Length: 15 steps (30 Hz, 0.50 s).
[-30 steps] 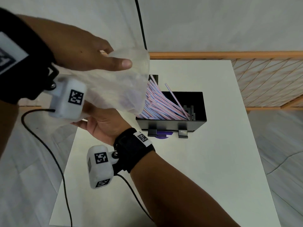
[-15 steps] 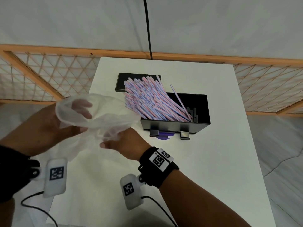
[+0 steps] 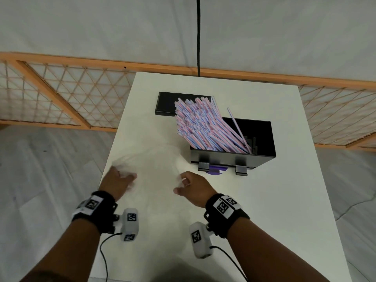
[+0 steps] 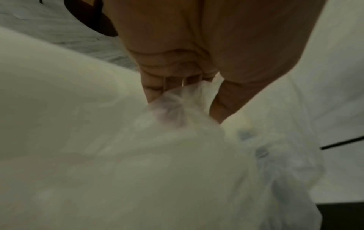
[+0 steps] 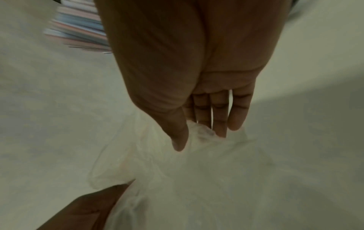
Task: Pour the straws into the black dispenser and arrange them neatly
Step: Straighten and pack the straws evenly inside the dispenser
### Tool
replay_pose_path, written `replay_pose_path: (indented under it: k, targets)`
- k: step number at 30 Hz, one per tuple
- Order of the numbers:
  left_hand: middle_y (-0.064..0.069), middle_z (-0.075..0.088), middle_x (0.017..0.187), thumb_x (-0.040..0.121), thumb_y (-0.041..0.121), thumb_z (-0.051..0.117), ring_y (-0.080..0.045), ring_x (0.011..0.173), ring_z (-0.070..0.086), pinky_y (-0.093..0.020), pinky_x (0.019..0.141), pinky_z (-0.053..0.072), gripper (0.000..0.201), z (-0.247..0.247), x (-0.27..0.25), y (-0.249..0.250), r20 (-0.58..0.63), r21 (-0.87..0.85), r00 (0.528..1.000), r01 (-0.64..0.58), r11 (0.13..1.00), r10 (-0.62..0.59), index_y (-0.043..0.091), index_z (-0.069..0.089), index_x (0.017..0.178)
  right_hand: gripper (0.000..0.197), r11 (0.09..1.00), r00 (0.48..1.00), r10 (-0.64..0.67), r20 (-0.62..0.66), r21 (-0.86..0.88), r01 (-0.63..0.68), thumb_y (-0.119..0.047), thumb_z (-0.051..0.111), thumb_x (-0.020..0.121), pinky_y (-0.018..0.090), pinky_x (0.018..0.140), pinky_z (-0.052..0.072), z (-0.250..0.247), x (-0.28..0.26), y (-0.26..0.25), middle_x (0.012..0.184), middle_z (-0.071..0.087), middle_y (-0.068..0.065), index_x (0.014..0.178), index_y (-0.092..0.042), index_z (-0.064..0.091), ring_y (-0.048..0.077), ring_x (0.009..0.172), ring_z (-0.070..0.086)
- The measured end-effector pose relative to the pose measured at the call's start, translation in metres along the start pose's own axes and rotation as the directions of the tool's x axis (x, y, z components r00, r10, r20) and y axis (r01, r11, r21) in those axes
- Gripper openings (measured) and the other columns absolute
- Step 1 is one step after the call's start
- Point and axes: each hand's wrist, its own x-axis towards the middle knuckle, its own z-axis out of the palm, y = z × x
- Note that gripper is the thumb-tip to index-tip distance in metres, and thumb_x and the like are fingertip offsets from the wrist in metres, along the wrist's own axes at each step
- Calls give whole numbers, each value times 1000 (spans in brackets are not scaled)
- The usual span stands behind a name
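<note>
The black dispenser (image 3: 234,159) stands open-topped on the white table (image 3: 264,200). A thick bundle of pink and blue striped straws (image 3: 203,127) leans out of it toward the back left, the ends fanned and uneven; these straws (image 5: 78,34) also show blurred in the right wrist view. The emptied clear plastic bag (image 3: 154,159) hangs blurred low over the table between my hands. My left hand (image 3: 120,180) pinches a bunched corner of the bag (image 4: 177,109). At the bag's right side, my right hand (image 3: 189,184) holds its edge (image 5: 202,132) loosely between thumb and fingers.
The dispenser's black lid (image 3: 166,103) lies flat behind the straw tips. A purple patch (image 3: 216,170) shows under the dispenser's front clips. A wooden lattice rail (image 3: 61,98) runs behind the table, and a black cable (image 3: 198,37) hangs down the wall.
Both hands have dropped from the dispenser's height to just above the table, pulling the empty bag off the straws and spreading it apart. The straws stay leaning in the dispenser.
</note>
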Motion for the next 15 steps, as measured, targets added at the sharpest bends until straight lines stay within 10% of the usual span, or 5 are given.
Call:
replay_pose_path:
  k: [5,11,15]
  targets:
    - [-16,43,150,87,41,73,-34,131,49,-44,109,40,88,38,-1,-1,-14,79,1000,29,996,-28,12,23,153,51,988,981,149,-124,-25,-154,-45,67,92,25,98,44,-20,-22,30,115,67,-2,133,-17,57,16,114,62]
    - [-13,26,158,79,73,57,-33,144,31,-49,117,28,102,31,-4,34,-168,73,976,-126,989,137,16,22,155,22,998,923,59,-381,2,-63,-41,70,91,5,68,40,-65,-64,30,90,71,-12,106,-24,71,7,86,65]
    - [-3,40,150,95,58,52,-22,137,41,-33,110,34,65,34,-28,83,-261,1,885,-399,917,386,19,42,145,9,990,805,-83,-587,47,136,-32,78,87,6,66,44,-102,-87,14,78,72,-12,90,-25,73,-1,75,65]
